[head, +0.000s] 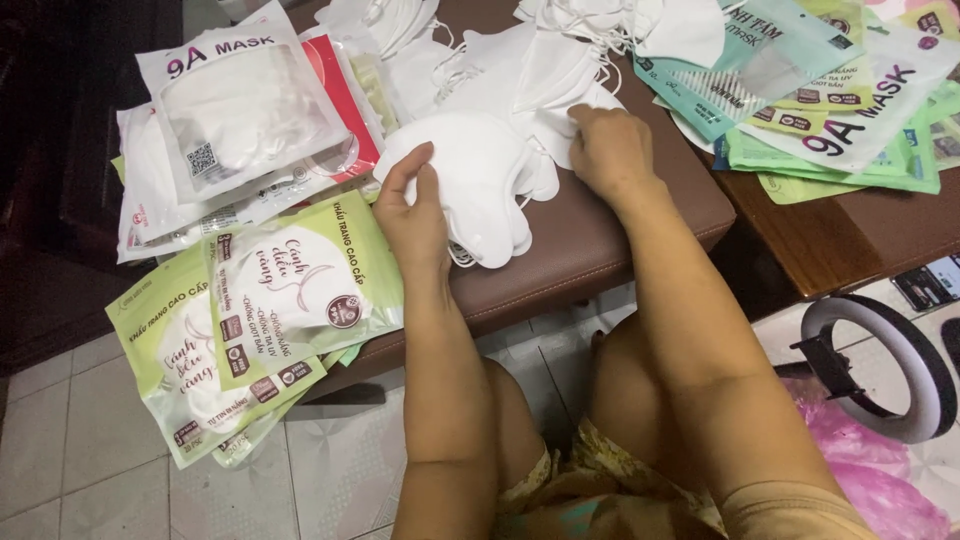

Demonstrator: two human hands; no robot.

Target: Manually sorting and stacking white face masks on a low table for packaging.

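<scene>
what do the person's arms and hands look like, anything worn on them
Both arms are bare from elbow to wrist, with no sleeves in view. The left hand and right hand wear no gloves, and no rings, watch or bracelet show on the fingers or wrists. The nails look short and unpainted, as far as the view tells.

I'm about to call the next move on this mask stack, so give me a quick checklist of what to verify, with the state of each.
1. Left hand on the stack of white masks: ok, fingers rest on its left edge.
2. Right hand on the loose white masks behind: ok, fingertips touch them.
3. Stack supported: ok, it lies on the brown padded bench, near the front edge.
4. Stack squared up: not ok, lower masks fan out.
5. Green pouches in reach: ok, beside the left hand, overhanging the bench.
6. Mask count in stack: cannot tell.
</scene>
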